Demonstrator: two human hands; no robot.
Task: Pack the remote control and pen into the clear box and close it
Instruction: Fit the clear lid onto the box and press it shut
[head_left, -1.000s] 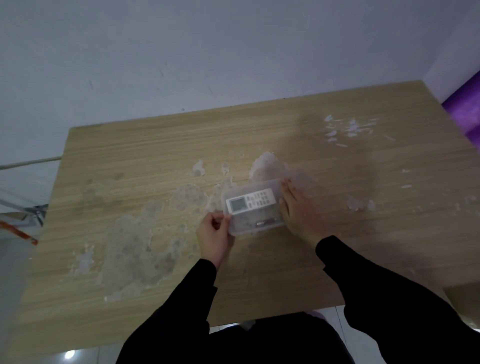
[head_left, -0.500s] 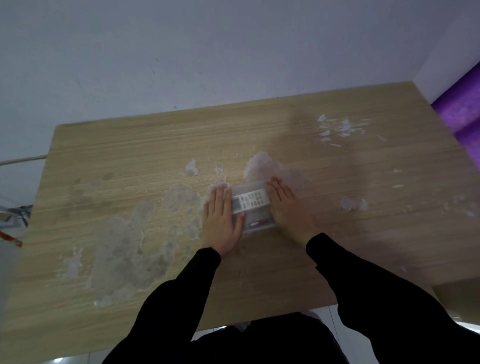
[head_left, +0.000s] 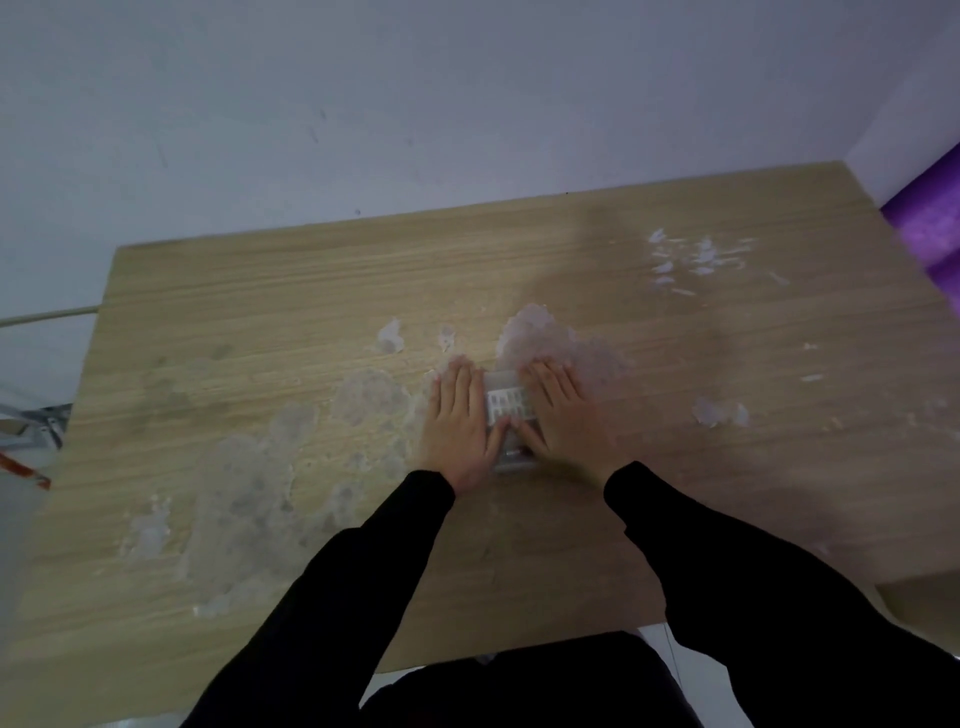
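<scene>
The clear box (head_left: 511, 462) lies on the wooden table (head_left: 260, 312), near its middle. Both of my hands rest flat on its lid. My left hand (head_left: 460, 421) covers the box's left part and my right hand (head_left: 563, 415) covers its right part, with the thumbs meeting over the near middle. Between the hands, the white remote control (head_left: 506, 406) shows through the lid. A thin reddish streak near the box's front wall may be the pen (head_left: 515, 453); it is blurred.
Pale patches of peeled surface (head_left: 249, 483) spread over the table left of the box, and white flakes (head_left: 691, 260) lie at the back right. A purple object (head_left: 930, 234) stands past the table's right edge. A grey wall runs behind the table.
My left hand let go of the box's left edge and went flat onto the lid. My right hand slid from the right side up onto the lid. The box stayed in place.
</scene>
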